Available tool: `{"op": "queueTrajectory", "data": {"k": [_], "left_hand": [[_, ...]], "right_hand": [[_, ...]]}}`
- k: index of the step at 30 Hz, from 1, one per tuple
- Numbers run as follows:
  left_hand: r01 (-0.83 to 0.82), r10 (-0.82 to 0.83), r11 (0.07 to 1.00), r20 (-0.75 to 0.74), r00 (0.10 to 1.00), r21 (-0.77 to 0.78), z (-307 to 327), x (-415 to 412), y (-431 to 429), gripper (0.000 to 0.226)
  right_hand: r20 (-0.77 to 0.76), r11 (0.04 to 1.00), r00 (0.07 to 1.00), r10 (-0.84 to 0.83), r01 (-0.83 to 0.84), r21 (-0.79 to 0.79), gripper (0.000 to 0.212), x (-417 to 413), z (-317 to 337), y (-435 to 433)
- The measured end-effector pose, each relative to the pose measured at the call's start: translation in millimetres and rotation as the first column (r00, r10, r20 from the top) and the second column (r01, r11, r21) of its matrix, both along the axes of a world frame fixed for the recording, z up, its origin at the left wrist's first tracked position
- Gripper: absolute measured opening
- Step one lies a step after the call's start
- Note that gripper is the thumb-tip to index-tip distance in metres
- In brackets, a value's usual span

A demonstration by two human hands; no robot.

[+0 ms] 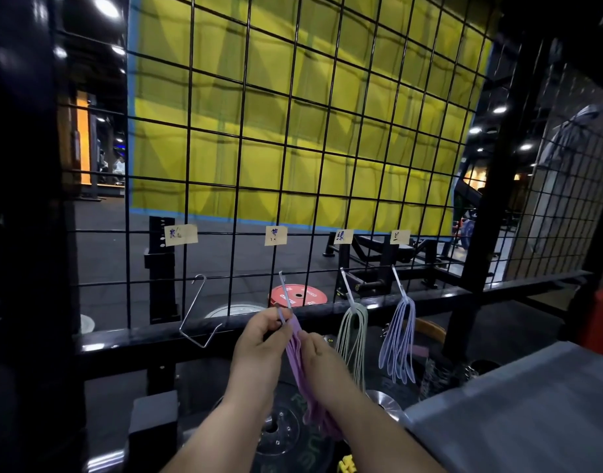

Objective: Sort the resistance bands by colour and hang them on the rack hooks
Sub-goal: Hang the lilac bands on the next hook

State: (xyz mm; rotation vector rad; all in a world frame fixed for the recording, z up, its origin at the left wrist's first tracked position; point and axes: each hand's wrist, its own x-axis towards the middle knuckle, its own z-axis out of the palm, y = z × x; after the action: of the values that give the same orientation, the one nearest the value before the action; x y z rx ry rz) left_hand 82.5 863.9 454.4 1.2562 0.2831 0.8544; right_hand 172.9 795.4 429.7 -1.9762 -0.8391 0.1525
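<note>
The left hand (262, 339) is up by the black wire rack (327, 131). Its fingers are curled and pinch the bottom end of a thin silver metal hook (285, 291). The right hand (322, 356) is just beside it, and its fingertips pinch the top of a bunch of purple rubber bands (301, 380). The bunch hangs down between both wrists, and its top touches the hook. Both arms reach up and forward, close together. To the right, a hook holds pale green bands (353, 339). The next hook holds light blue bands (397, 343). To the left hangs a bare bent wire hook (197, 312). Small paper labels (276, 235) sit above the hooks.
</note>
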Motion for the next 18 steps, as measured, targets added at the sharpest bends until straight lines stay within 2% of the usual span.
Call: {"op": "queueTrajectory", "data": {"k": [5,7,10,12,16,18], "left_hand": [[-0.089,0.096,0.992,-0.063,0.993,0.094,-0.2,1.1,-3.2,0.011],[-0.148,0.166,0.974,-0.096,0.982,0.170,-3.2,2.6,-5.3,0.018],[-0.190,0.242,0.937,-0.151,0.958,0.294,-13.7,5.4,-7.1,0.029],[-0.164,0.250,0.928,-0.232,0.940,0.335,-24.8,7.7,-8.4,0.038],[-0.058,0.224,0.915,-0.384,0.896,0.399,-42.0,11.9,-13.7,0.009],[-0.020,0.198,0.914,-0.404,0.893,0.405,-48.0,14.2,-16.1,0.005]], "right_hand": [[-0.036,1.000,0.999,0.012,-0.011,0.019,0.044,-2.7,-3.4,-3.9],[-0.091,0.998,0.994,0.060,-0.057,0.041,0.043,-3.7,-9.3,-8.5],[-0.101,0.995,0.991,0.091,-0.095,-0.042,0.038,-3.0,-26.5,-16.7],[-0.187,0.996,0.979,0.084,-0.078,0.037,0.034,-0.6,-37.1,-23.0],[-0.290,0.991,0.952,0.100,-0.069,0.116,0.029,-0.2,-40.7,-31.7],[-0.300,0.992,0.949,0.096,-0.066,0.107,0.031,-1.9,-45.1,-36.9]]}}
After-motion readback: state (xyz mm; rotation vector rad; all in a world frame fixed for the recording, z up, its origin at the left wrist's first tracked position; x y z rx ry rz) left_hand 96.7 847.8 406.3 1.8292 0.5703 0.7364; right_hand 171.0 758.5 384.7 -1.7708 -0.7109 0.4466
